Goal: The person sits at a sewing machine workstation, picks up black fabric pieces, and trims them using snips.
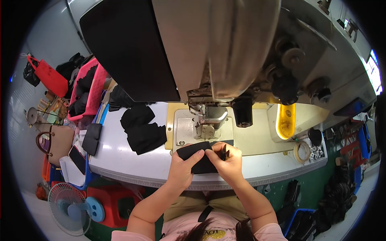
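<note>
Head view: black fabric piece [205, 164] is held over the near side of the table [116, 158], in front of the sewing machine [241, 48]. Left hand [181, 167]: fingers clamped on the piece's left part, thumb on top. Right hand [230, 164]: thumb and fingers pinch its right part; a dark pointed item [224, 152], possibly snips, sits there too, partly hidden. Step in hand, as judged: handling the piece between both hands. Next move calls for a steady two-handed pinch, edges kept even.
</note>
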